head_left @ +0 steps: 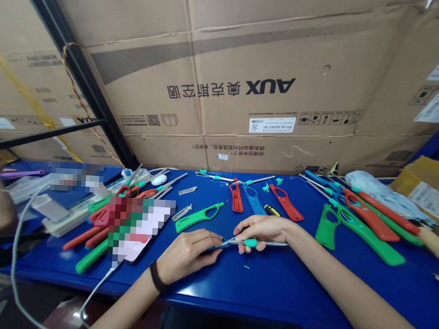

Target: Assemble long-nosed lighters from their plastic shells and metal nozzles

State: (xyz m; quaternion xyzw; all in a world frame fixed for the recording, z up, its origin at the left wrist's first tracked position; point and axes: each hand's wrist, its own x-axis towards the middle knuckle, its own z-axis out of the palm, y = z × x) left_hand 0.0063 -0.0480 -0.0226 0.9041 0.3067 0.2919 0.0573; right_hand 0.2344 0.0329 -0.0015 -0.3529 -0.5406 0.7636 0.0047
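While the left hand (pixel 194 252) pinches a blue plastic piece (pixel 220 244) and the right hand (pixel 259 230) holds a metal tube (pixel 277 244) over the near blue table (pixel 271 287), steady alignment seems wise.

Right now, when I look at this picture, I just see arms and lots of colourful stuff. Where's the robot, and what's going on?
There's no robot here! These are a person's own bare hands, seen by a camera worn on their head, looking forward and down. That's why the arms reach in from the bottom.

The left hand, with a dark wristband, holds a blue piece, mostly hidden by fingers. The right hand holds a thin metal rod with a teal part on it.

On the blue table lie a green handle piece, two red ones and another blue one. More colourful handles with rods are heaped on both sides. Behind stands big cardboard.
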